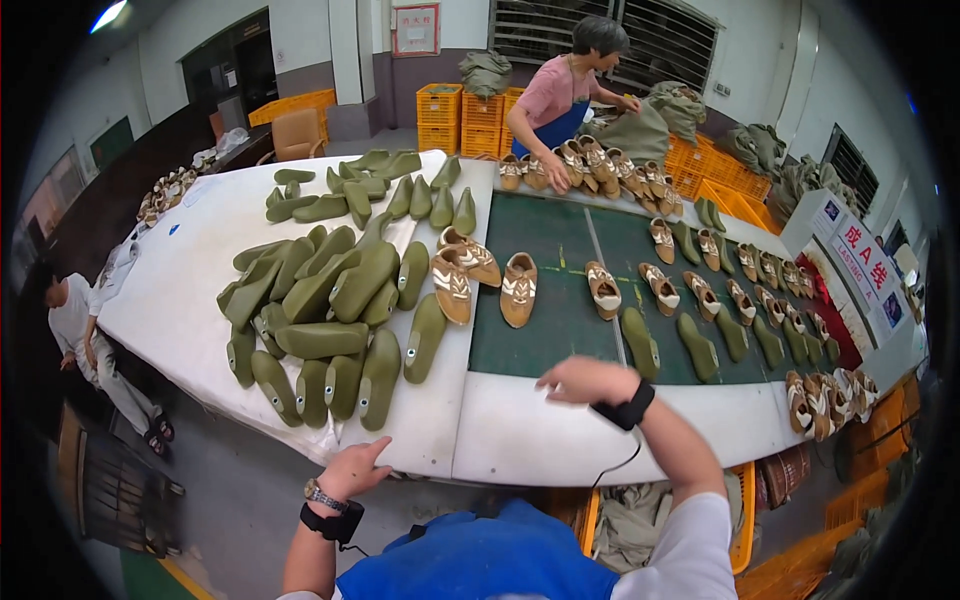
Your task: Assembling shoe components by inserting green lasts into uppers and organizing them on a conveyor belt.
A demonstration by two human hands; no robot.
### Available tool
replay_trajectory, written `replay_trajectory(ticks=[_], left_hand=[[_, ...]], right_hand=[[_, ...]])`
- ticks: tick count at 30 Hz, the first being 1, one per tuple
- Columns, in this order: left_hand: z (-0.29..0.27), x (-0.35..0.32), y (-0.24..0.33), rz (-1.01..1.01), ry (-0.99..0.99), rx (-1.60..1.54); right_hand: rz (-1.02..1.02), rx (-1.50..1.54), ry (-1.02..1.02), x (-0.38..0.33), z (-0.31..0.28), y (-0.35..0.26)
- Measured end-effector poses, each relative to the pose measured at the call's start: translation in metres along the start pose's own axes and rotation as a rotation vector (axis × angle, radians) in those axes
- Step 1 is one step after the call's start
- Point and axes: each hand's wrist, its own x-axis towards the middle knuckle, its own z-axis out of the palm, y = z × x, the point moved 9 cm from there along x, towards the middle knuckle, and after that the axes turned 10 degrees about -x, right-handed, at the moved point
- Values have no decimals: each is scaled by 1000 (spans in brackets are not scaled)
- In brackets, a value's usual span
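Observation:
My left hand [356, 470] is at the table's near edge, below a heap of green shoe lasts [320, 340]. Its thumb and forefinger are spread, and nothing shows in them. Over the white near strip of the table [560, 430] hovers my right hand [588, 382], slightly blurred, with fingers loosely apart and no object in them. Nearest to it is a green last [640, 342] on the dark green conveyor belt [520, 345]. Brown-and-white sneakers [452, 285] lie beside the heap, and another sneaker [518, 290] rests at the belt's left end.
Rows of sneakers and lasts [697, 347] stretch rightward along the belt. Across the table a person in a pink shirt [560, 95] reaches toward a row of sneakers [600, 165]. Another person sits at far left [85, 330]. A yellow crate [742, 515] stands below my right arm.

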Motion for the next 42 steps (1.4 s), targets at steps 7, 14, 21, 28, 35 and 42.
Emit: replay_trajectory(ticks=[7,14,21,28,35,42], left_hand=[[-56,147,85,364,163,60],[-120,435,81,434,334,508],[-19,600,-72,121,-243,856],[16,643,-57,361,-288,613],[11,631,-77,302,-262,667],[-3,579,-82,333,-177,681]], right_hand=[[378,-263,338,7,-212,184],[470,-180,299,154,-94,316],[429,-60,244,265,34,324],[455,-101,100,280,77,374],[576,91,137,200,34,357],[482,706,736,3,45,285]])
